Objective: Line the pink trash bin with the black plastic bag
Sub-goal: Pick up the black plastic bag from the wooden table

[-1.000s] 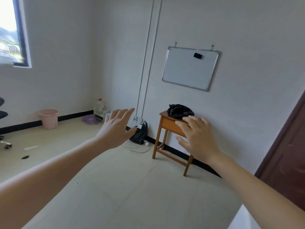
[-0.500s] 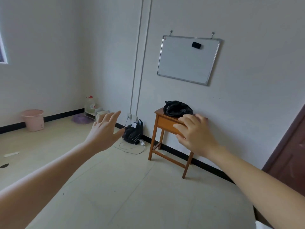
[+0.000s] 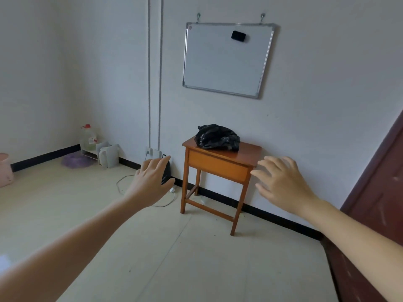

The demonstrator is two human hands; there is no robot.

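A crumpled black plastic bag (image 3: pixel 217 137) lies on top of a small wooden table (image 3: pixel 218 165) against the wall. The pink trash bin (image 3: pixel 5 171) stands on the floor at the far left edge, only partly in view. My left hand (image 3: pixel 151 182) is stretched forward, fingers apart and empty, left of the table. My right hand (image 3: pixel 281 183) reaches out with spread fingers, empty, in front of the table's right corner. Neither hand touches the bag.
A whiteboard (image 3: pixel 226 58) hangs above the table. Another black bag (image 3: pixel 166 171) and a white cable (image 3: pixel 122 184) lie on the floor by a wall socket, behind my left hand. A water jug (image 3: pixel 88 138) and purple item (image 3: pixel 76 161) sit in the corner. A dark door (image 3: pixel 375 214) is at right.
The view has swung right and come closer to the table; the bin slid to the left edge and the window left the frame. Both hands stay raised and empty, now spread wider apart.
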